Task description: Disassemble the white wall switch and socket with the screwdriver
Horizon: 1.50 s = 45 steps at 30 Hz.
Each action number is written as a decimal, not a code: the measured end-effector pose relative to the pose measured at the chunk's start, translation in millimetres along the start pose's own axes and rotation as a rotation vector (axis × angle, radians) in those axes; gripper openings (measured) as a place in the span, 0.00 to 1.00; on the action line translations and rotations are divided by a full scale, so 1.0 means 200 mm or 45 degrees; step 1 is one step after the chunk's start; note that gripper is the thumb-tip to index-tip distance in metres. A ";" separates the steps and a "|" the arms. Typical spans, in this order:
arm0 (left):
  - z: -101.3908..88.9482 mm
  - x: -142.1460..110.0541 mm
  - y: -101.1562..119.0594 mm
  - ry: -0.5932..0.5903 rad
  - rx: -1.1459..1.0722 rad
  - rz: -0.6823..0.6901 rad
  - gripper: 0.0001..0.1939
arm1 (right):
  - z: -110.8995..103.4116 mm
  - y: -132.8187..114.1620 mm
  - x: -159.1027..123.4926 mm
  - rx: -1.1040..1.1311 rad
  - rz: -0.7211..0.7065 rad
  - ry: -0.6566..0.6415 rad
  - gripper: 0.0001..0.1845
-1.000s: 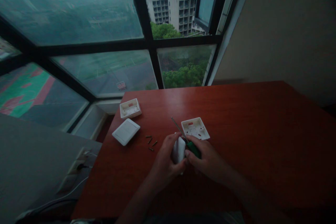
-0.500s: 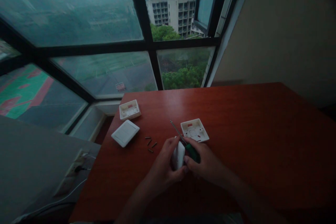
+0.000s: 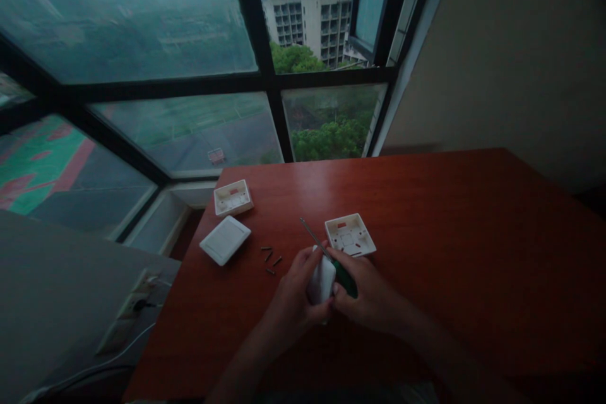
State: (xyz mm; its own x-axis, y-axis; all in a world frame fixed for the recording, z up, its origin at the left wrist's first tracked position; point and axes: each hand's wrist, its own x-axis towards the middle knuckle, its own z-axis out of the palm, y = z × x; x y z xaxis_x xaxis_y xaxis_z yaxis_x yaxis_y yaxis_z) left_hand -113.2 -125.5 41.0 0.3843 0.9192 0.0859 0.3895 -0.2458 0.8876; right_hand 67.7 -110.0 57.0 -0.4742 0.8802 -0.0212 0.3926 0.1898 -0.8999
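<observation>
Between my hands, above the table, a white switch plate (image 3: pixel 322 281) is held tilted. My left hand (image 3: pixel 296 293) grips its left side, thumb below and fingers at the top. My right hand (image 3: pixel 364 284) is closed around the green handle of a screwdriver (image 3: pixel 344 278), and its fingers also touch the plate's right edge. The screwdriver's metal shaft points up and to the left, past the plate's top edge. Just behind my hands lies an open white mounting box (image 3: pixel 350 235). Several small screws (image 3: pixel 271 257) are scattered to the left of my left hand.
Another white plate (image 3: pixel 225 240) lies on the left of the red-brown table (image 3: pixel 449 221), with a second open mounting box (image 3: pixel 233 197) behind it. A large window (image 3: pixel 189 79) borders the table's far side. Sockets with a plugged-in cable (image 3: pixel 137 305) are on the low wall at left.
The white plate has turned so that more of its face shows. The screwdriver has shifted slightly left with my right hand. The boxes and screws lie as before.
</observation>
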 end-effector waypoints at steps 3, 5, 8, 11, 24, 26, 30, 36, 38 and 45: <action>0.01 0.00 0.00 0.018 -0.010 -0.009 0.41 | 0.00 0.00 0.01 0.005 -0.018 0.002 0.34; 0.00 0.01 0.01 0.033 -0.029 -0.012 0.39 | 0.00 0.00 0.02 0.001 -0.025 0.031 0.33; -0.02 0.01 0.02 0.033 -0.133 -0.037 0.34 | -0.02 -0.03 0.03 0.052 -0.011 0.084 0.27; -0.04 0.01 0.01 0.042 -0.323 -0.142 0.31 | -0.02 -0.06 0.03 0.101 0.030 0.246 0.14; 0.00 0.06 0.04 0.101 -0.572 -0.312 0.25 | 0.04 -0.02 -0.03 0.334 0.200 0.081 0.07; 0.01 0.07 0.02 0.117 -0.584 -0.306 0.26 | 0.04 -0.02 -0.03 0.306 0.164 0.087 0.08; 0.01 0.06 0.00 0.108 -0.581 -0.330 0.27 | 0.04 -0.03 -0.02 0.227 0.153 0.102 0.09; 0.02 0.05 0.01 0.123 -0.500 -0.329 0.26 | 0.03 -0.05 -0.02 0.020 0.128 0.179 0.14; 0.01 0.05 0.04 0.142 -0.488 -0.321 0.25 | 0.03 -0.04 -0.02 -0.041 0.085 0.222 0.15; -0.02 0.08 0.10 0.148 -0.621 -0.156 0.24 | 0.01 -0.01 -0.05 0.030 0.091 0.269 0.14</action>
State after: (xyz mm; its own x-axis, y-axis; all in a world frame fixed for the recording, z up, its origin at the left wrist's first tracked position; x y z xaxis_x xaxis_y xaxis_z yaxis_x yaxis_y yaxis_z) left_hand -102.9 -115.5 62.8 0.2541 0.9671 -0.0069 -0.0203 0.0125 0.9997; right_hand 69.7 -119.4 58.7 -0.2695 0.9630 0.0040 0.3993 0.1155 -0.9095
